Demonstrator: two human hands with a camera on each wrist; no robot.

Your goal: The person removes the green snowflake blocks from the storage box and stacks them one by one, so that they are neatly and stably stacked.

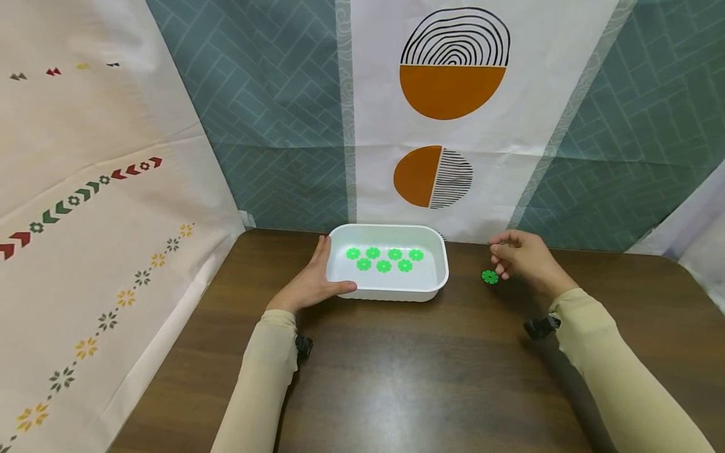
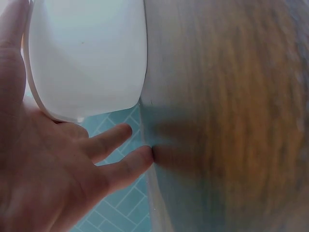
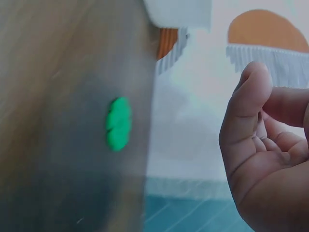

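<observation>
**Seven green discs [image 1: 384, 267] in the tray [image 1: 396, 294], an eighth by the right hand [image 1: 527, 258]**

Two pale sleeves [image 1: 257, 377] reach in from the near edge, a black block [image 1: 304, 346] showing beneath the left wrist and another [image 1: 540, 327] by the right. The left hand [image 1: 308, 283] spreads round the tray's left end, fingers straight along that end, thumb laid over the near rim; it blocks that corner. The right hand is curled in, thumb drawn close to the forefinger, with nothing visible in its grip. Just below its fingertips the lone disc [image 1: 489, 277] lies flat on the worktop, right of the tray and apart from it. Inside the tray, the discs form a near row of three and a far row of four.

The worktop [image 1: 385, 371] is dark brown wood with a soft shine in the middle. White cloth [image 1: 113, 251] with small coloured motifs hangs at left; behind, a teal patterned cloth [image 1: 272, 113] has a white panel [image 1: 374, 126] bearing orange and striped rounds.

The right wrist view shows a gap between thumb and lone disc, but the lower fingers are partly hidden there. That disc is blurred, and the left wrist view cuts off the tray.
</observation>
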